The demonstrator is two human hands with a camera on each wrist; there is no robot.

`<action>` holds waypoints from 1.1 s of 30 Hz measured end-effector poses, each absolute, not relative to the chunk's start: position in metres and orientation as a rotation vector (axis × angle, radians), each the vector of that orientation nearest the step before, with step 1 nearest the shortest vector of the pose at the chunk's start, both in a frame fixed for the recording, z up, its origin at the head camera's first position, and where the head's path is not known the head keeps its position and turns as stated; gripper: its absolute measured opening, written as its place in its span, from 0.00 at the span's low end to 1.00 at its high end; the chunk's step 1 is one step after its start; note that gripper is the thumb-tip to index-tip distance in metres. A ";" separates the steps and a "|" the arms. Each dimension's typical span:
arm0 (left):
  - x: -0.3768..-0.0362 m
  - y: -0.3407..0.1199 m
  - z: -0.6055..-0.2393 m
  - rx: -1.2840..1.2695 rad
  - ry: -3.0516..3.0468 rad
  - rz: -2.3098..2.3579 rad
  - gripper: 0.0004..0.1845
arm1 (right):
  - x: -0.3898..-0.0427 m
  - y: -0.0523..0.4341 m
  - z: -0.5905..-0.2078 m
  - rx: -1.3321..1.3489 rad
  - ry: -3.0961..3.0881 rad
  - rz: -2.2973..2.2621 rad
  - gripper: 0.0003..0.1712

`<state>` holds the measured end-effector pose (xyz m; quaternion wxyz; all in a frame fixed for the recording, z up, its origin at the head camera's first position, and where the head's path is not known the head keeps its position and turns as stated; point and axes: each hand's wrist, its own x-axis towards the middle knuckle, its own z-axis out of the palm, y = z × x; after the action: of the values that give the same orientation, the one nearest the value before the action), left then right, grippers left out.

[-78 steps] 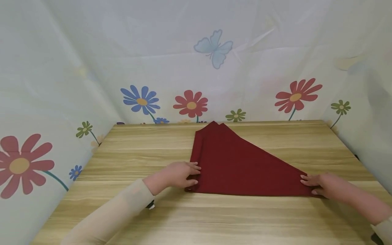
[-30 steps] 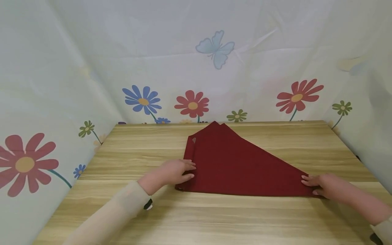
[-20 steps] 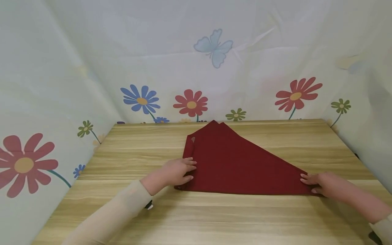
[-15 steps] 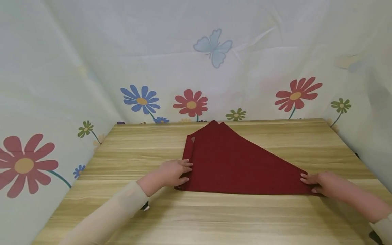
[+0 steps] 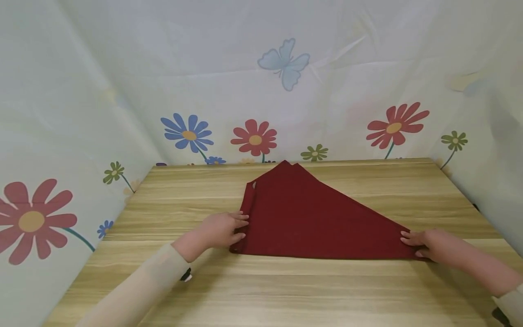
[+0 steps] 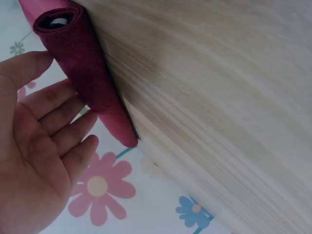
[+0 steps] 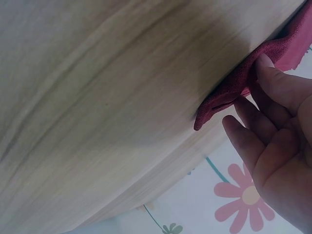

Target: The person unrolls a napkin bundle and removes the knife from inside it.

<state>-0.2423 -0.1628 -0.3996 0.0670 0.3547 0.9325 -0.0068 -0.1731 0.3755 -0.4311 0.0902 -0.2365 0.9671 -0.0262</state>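
A dark red cloth point(image 5: 318, 222) lies on the wooden table, its left edge wound into a narrow roll point(image 5: 247, 200). My left hand point(image 5: 218, 230) touches that roll with fairly straight fingers, thumb nearer me. The left wrist view looks into the end of the roll point(image 6: 78, 58), where something small and whitish shows inside. At the cloth's right corner point(image 7: 214, 108), my right hand point(image 5: 437, 245) rests with fingertips on top and thumb at the near edge. Slight ripples show in the cloth beside the right thumb.
The wood-grain table point(image 5: 286, 295) reaches back to a pale hanging sheet point(image 5: 212, 59) printed with flowers and a butterfly. This sheet also stands along the left and right sides. The cloth's far tip reaches the table's back edge.
My left hand has moved left and the roll has shifted left with it, so the flat part of the cloth is wider. The right hand has stayed at its corner.
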 end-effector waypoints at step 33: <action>-0.246 -0.198 -0.408 1.022 2.919 -0.069 0.20 | -0.172 0.373 -0.432 -0.705 2.893 -0.083 0.26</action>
<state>-0.2458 -0.1980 -0.4077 0.0240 0.3303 0.9433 -0.0223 -0.1717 0.3729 -0.4323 0.0813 -0.2360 0.9679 -0.0278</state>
